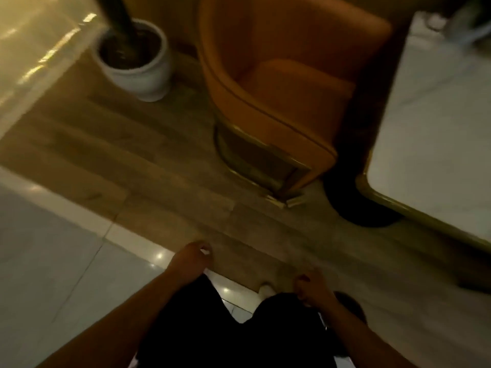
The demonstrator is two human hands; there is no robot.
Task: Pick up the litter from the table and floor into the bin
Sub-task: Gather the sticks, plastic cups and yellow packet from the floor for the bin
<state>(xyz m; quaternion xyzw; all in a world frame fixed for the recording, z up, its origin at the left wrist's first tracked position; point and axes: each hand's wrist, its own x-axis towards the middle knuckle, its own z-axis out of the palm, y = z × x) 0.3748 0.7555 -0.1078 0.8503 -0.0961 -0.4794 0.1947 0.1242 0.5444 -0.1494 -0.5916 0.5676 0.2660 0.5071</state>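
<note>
I see my left hand (190, 258) low in the frame over the seam where the glossy pale floor tiles (47, 261) meet the brown wood-look floor (159, 181). Its fingers are curled loosely, and a small pale bit shows at the fingertips, too blurred for me to say whether it is litter or a gleam off the floor. My right hand (313, 289) hangs in front of my dark clothing, fingers curled in; I cannot tell whether it holds anything.

The one thing I can read as litter is a small pale flat scrap (293, 201) on the wood floor, touching the foot of the orange upholstered armchair with brass-coloured base (279, 88). Its long axis runs roughly left to right, tilted slightly up at the right. It lies well ahead of both hands, nearer the right.

The white marble-look table with a gold rim (430, 115) closes off the right side, its dark round base (364, 216) just beside the scrap. A white ceramic plant pot (143, 75) stands far left of the chair. Open floor lies between my hands and the chair.
</note>
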